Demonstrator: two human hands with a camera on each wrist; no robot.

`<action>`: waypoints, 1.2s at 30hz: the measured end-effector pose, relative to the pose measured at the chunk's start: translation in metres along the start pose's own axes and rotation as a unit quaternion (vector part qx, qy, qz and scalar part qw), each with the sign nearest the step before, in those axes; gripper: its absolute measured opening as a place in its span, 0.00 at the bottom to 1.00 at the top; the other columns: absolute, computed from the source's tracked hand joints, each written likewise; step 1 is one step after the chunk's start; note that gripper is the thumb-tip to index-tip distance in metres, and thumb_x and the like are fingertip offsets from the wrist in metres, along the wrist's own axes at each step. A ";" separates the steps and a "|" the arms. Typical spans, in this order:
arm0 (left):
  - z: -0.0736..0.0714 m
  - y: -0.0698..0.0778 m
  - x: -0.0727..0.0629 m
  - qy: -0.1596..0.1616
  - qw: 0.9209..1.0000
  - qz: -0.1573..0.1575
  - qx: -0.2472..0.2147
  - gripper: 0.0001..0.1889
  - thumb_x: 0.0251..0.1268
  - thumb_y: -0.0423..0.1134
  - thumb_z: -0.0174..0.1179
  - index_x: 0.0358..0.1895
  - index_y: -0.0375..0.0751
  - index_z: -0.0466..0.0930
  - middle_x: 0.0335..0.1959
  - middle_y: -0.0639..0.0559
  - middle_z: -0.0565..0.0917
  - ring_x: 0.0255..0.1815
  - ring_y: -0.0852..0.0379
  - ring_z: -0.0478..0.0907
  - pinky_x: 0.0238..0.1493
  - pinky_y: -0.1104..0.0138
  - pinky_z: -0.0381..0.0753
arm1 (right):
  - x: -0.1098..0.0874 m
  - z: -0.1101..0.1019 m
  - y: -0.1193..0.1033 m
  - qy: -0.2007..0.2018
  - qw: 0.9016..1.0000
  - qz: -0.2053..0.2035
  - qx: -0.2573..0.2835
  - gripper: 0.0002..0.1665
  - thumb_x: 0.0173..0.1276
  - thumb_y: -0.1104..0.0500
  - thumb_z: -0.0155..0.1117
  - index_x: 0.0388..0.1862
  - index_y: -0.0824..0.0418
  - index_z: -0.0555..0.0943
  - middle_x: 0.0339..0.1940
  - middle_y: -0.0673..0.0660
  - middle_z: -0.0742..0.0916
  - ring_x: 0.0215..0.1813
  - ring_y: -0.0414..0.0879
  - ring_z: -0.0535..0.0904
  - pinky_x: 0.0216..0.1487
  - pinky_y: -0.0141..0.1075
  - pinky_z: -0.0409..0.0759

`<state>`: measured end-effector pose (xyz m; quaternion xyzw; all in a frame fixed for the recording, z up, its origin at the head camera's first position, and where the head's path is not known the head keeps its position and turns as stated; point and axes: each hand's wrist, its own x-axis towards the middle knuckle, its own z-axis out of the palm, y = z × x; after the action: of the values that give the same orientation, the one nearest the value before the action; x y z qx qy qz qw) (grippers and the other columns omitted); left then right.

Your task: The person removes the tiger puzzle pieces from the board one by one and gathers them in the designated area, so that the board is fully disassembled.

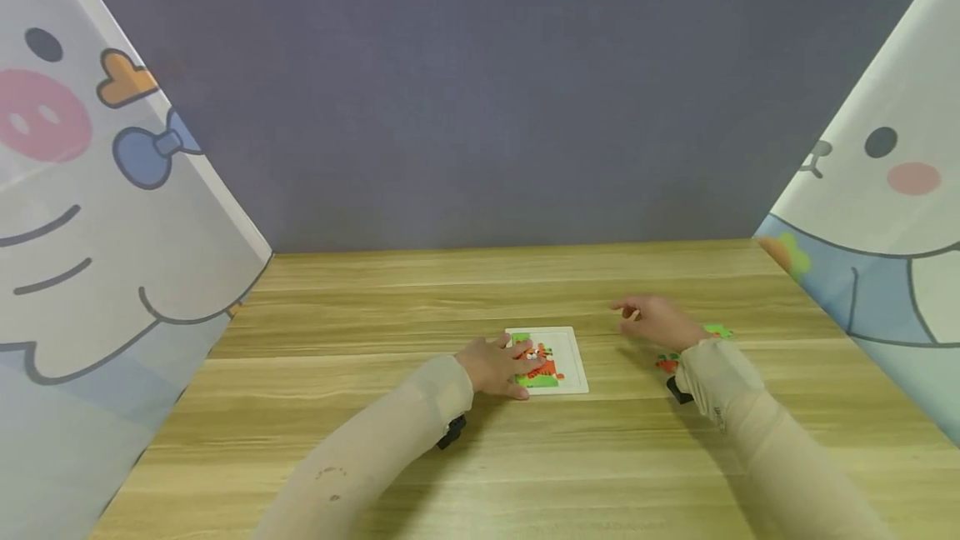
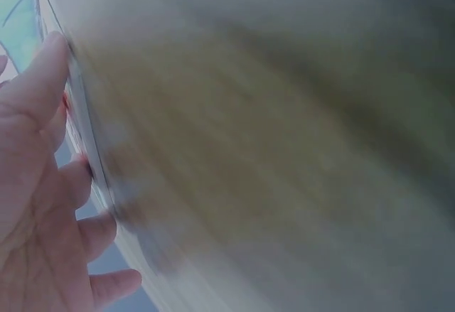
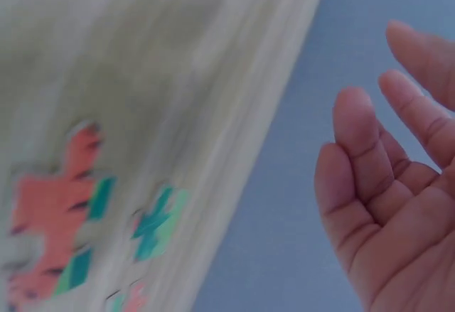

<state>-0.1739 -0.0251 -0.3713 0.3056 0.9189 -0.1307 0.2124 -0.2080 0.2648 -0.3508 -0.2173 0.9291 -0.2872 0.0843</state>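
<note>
A white-framed jigsaw puzzle [image 1: 573, 361] with an orange tiger on a green background lies on the wooden table. My left hand [image 1: 491, 365] rests over its left side, fingers spread across the picture; in the left wrist view the fingertips meet the board's edge. To the right of the puzzle, my right hand [image 1: 656, 323] hovers above the table with loosely curled fingers and nothing in them. Loose puzzle pieces lie near the right wrist: an orange one [image 3: 57, 209] with black stripes and a green one [image 3: 160, 223]. The right sleeve partly hides them in the head view.
The wooden table [image 1: 360, 315] meets a dark grey panel [image 1: 480, 98] at the back. Panels with cartoon animals stand at the left [image 1: 90, 232] and right [image 1: 900, 215]. A black wrist camera [image 1: 452, 432] sits under the left sleeve, another [image 1: 679, 391] under the right.
</note>
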 end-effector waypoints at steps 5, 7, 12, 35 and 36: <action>0.001 -0.003 0.000 0.004 1.000 0.001 -0.003 0.35 0.71 0.67 0.45 0.79 0.75 0.47 0.81 0.64 0.46 0.81 0.51 0.48 0.74 0.51 0.60 | 0.012 0.002 -0.012 -0.002 1.000 -0.015 0.005 0.24 0.71 0.64 0.63 0.61 0.76 0.76 0.47 0.70 0.82 0.36 0.48 0.79 0.37 0.43 0.79; 0.001 -0.004 0.000 0.005 1.000 0.001 0.002 0.35 0.71 0.67 0.45 0.79 0.75 0.46 0.81 0.63 0.47 0.81 0.51 0.48 0.75 0.51 0.60 | 0.017 0.004 -0.016 -0.004 1.000 -0.021 0.000 0.24 0.70 0.64 0.64 0.60 0.76 0.76 0.47 0.69 0.83 0.35 0.47 0.78 0.37 0.42 0.78; 0.002 -0.005 -0.002 0.009 1.000 0.000 0.001 0.36 0.70 0.68 0.45 0.79 0.75 0.47 0.81 0.63 0.48 0.80 0.53 0.49 0.76 0.51 0.57 | 0.026 0.013 -0.024 -0.016 0.998 -0.052 -0.013 0.22 0.67 0.65 0.66 0.58 0.76 0.78 0.43 0.68 0.84 0.35 0.47 0.78 0.37 0.41 0.78; 0.007 0.004 -0.021 0.026 0.999 0.028 0.021 0.35 0.70 0.69 0.45 0.78 0.73 0.52 0.80 0.58 0.52 0.80 0.54 0.52 0.74 0.51 0.60 | 0.039 0.048 -0.046 -0.094 0.991 -0.080 -0.053 0.19 0.67 0.64 0.67 0.55 0.69 0.82 0.42 0.58 0.83 0.42 0.48 0.77 0.42 0.41 0.79; 0.006 0.004 -0.022 0.026 0.999 0.029 0.025 0.35 0.70 0.69 0.45 0.78 0.73 0.52 0.80 0.58 0.53 0.80 0.54 0.52 0.74 0.51 0.61 | 0.040 0.049 -0.047 -0.097 0.991 -0.078 -0.058 0.19 0.66 0.64 0.68 0.55 0.68 0.82 0.39 0.56 0.82 0.39 0.46 0.75 0.40 0.39 0.77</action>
<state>-0.1533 -0.0350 -0.3669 0.3403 0.9115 -0.1392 0.1845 -0.2127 0.1874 -0.3652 -0.3207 0.9117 -0.2162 0.1381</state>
